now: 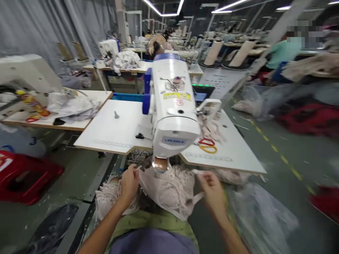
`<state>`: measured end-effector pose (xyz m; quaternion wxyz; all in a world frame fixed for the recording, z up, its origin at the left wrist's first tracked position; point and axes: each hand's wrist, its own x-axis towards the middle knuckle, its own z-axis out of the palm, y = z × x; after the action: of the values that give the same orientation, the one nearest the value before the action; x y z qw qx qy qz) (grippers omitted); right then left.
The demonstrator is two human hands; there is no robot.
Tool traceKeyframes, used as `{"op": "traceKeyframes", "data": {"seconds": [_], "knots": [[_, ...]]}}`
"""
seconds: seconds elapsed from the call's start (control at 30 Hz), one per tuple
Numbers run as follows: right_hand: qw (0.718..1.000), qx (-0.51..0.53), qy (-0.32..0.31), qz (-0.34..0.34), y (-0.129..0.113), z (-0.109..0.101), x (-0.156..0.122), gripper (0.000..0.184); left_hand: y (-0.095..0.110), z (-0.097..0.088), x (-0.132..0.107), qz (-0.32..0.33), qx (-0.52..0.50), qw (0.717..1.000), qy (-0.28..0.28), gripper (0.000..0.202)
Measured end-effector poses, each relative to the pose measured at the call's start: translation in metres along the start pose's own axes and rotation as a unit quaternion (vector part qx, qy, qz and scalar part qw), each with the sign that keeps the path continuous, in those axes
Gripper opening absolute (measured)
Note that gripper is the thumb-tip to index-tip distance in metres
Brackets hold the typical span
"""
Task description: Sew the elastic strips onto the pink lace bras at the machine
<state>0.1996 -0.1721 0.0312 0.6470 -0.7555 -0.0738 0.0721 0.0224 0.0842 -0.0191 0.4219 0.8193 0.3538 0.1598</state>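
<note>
I sit at a white sewing machine mounted on a white table. A pale pink lace garment lies under the machine's head and over my lap. My left hand pinches the left edge of the lace garment, fingers closed. My right hand is closed on a thin strap of the same garment at its right side. Both hands sit just in front of the needle end.
Scissors with red and yellow handles lie on the table to the right of the machine. A red stool stands at the left. Other sewing tables with cloth stand behind. A person in a teal shirt is at the far right. A clear bag lies by my right side.
</note>
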Motion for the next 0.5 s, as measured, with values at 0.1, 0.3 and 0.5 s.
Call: {"op": "traceKeyframes", "data": {"seconds": [0.1, 0.3, 0.5], "knots": [[0.984, -0.047, -0.169, -0.043, -0.014, 0.026, -0.031, 0.016, 0.03, 0.002, -0.012, 0.091, -0.012, 0.994, -0.065, 0.028], [0.937, -0.131, -0.295, -0.13, -0.029, 0.041, -0.058, 0.01, 0.093, -0.023, -0.037, 0.183, -0.025, 0.96, -0.21, 0.028], [0.883, -0.264, -0.317, -0.224, -0.042, 0.044, -0.058, 0.01, 0.102, -0.025, -0.045, 0.205, 0.085, 0.949, -0.226, 0.027]]}}
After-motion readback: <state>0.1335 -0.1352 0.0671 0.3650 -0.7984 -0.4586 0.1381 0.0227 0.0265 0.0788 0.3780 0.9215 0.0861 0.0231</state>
